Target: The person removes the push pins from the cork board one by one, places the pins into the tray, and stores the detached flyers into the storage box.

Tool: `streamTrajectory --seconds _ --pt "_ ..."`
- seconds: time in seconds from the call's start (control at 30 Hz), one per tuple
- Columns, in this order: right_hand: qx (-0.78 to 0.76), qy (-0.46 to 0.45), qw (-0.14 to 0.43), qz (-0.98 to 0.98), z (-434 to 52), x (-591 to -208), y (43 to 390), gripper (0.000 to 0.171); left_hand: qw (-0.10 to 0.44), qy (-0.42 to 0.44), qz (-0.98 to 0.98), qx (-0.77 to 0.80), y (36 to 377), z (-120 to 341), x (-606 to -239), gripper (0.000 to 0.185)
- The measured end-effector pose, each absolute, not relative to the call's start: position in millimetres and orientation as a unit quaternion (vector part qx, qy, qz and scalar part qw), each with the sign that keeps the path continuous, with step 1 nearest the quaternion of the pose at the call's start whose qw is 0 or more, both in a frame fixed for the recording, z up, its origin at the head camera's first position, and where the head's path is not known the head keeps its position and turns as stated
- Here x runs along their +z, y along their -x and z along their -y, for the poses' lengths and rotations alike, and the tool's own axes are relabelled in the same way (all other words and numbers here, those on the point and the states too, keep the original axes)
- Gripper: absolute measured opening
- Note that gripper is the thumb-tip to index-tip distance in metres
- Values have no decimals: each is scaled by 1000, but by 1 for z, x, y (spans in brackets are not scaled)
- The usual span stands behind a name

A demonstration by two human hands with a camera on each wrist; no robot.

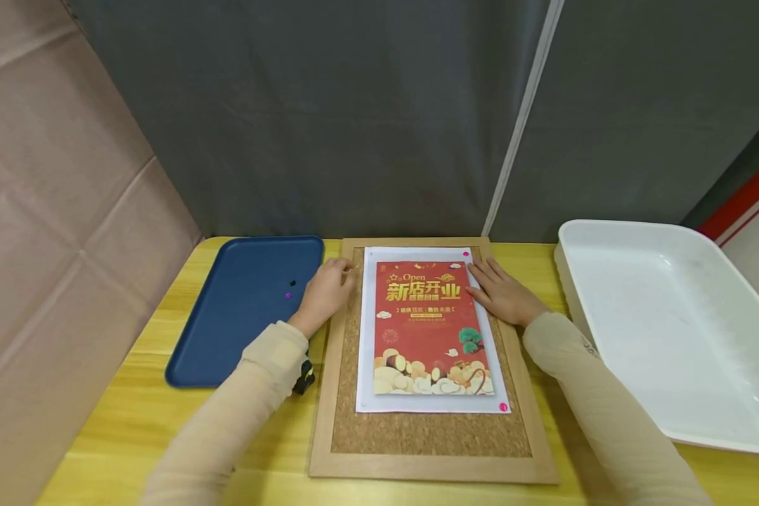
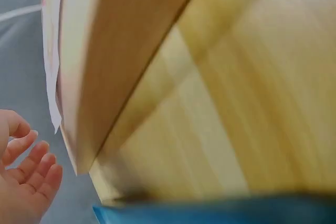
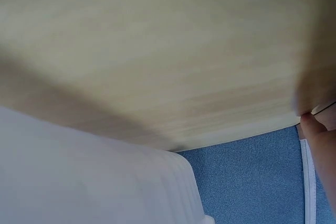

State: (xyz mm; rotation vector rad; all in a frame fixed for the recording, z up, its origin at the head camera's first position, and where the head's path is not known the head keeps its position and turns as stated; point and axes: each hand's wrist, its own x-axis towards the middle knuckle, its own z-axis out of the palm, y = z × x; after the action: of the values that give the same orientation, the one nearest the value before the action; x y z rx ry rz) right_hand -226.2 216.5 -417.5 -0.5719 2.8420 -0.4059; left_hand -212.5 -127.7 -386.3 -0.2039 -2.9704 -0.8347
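Poster (image 1: 427,330): red sheet with a white border, lying flat on the cork board (image 1: 430,436), its length running away from the person.
Poster writing: gold "Open" at the top, large gold Chinese characters below it, then smaller lines too small to read; clouds and a green pine printed at the bottom.
Near pin (image 1: 503,407): pink, at the sheet's near right corner.
Cork board: wood-framed, on the yellow counter (image 1: 126,414), between the two trays.
Left hand (image 1: 325,292): at the board's left frame beside the sheet's upper left corner, fingers (image 1: 341,267) loosely curled and grasping nothing that shows; the left wrist view shows the fingers (image 2: 31,169) bent beside the frame edge.
Right hand (image 1: 502,292): lying flat, fingers (image 1: 481,274) straight and pressing on the sheet's upper right edge.
Far pin (image 1: 466,253): pink, at the sheet's far right corner, just beyond the right fingertips.
Blue tray (image 1: 228,337): left of the board, carrying a purple pin (image 1: 287,296) and a black pin (image 1: 293,283).
White bin (image 1: 670,330): right of the board, well apart from the sheet.
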Motion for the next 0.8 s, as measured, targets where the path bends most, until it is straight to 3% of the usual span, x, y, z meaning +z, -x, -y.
streamTrajectory --seconds 0.3,0.53,0.8 --pt "-135 192 106 -966 -217 -420 227 72 9 93 974 -206 218 114 -395 37" --pt "-134 193 106 -966 -218 -421 228 73 -45 138 979 -143 222 114 -403 60" --pt "-136 196 103 -966 -218 -421 228 73 -99 157 977 -106 218 118 -408 63"
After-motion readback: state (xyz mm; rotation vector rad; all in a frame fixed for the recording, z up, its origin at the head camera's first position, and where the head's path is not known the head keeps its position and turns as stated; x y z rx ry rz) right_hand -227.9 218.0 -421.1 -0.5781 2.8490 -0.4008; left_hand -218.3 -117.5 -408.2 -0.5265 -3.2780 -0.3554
